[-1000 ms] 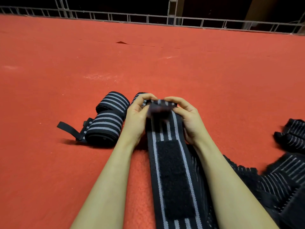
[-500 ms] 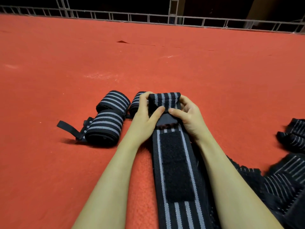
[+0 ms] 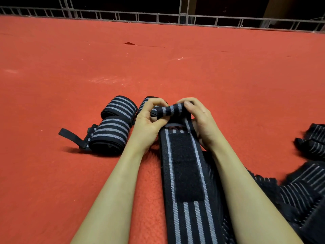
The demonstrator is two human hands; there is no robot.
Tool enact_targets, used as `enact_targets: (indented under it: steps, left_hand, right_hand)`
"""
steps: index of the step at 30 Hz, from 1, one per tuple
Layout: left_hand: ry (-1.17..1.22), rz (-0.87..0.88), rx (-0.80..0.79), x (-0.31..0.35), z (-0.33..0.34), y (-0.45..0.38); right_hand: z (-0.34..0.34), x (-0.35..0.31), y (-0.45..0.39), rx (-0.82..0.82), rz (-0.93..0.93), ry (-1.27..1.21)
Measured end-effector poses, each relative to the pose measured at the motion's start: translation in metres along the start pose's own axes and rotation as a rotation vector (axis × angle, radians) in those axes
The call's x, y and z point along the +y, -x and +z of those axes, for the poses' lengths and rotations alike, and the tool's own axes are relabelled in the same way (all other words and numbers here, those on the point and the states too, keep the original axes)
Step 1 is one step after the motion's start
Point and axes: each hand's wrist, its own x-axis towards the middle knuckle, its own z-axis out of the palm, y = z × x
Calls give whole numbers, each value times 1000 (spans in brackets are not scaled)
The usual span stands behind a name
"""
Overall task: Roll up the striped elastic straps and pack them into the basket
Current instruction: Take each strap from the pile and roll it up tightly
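Note:
A black strap with grey stripes (image 3: 186, 173) lies lengthwise between my forearms, a black fastener patch on its upper face. Its far end is curled into a small tight roll (image 3: 169, 110). My left hand (image 3: 149, 122) pinches the roll's left end, and my right hand (image 3: 200, 120) grips its right end with fingers curled over the top. Two rolled straps (image 3: 112, 125) lie side by side just left of my left hand; a third rolled strap (image 3: 146, 103) shows partly behind it. No basket is in view.
Everything rests on a red carpeted floor (image 3: 175, 67). A heap of loose striped straps (image 3: 302, 187) lies at the right, reaching the lower right corner. A black tab (image 3: 70, 136) sticks out from the nearer rolled strap. A metal railing (image 3: 158, 16) runs along the far edge.
The strap's far end has gone from a flat fold to a tighter, thinner roll. Both hands have shifted their fingers over the top of it.

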Motion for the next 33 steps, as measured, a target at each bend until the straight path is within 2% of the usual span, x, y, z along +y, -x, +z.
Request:
enact_targets:
  steps: [3,8,11,14,21,25,29,33]
  left_hand:
    - [-102,34,62,0,-1,0]
    - [10,-100,57,0,1,-4]
    - [-130,-154,34,-2,4,-4]
    - [-211,-105,34,-2,6,-3]
    - [11,2,54,-4,-5,-1]
    - [54,12,42,-3,-5,-3]
    - [66,13,98,-7,-4,-2]
    - [111,-53,87,-6,0,-2]
  right_hand:
    - [-2,0,1,-2,38,-106]
    - [-2,1,2,44,-69,-51]
    - [1,2,3,58,-98,-64]
    - [3,3,3,47,-77,-85]
    - [-1,4,1,22,-92,130]
    - [-1,5,-1,48,-54,78]
    - [-4,6,-3,27,27,29]
    - [-8,7,-5,35,-4,-88]
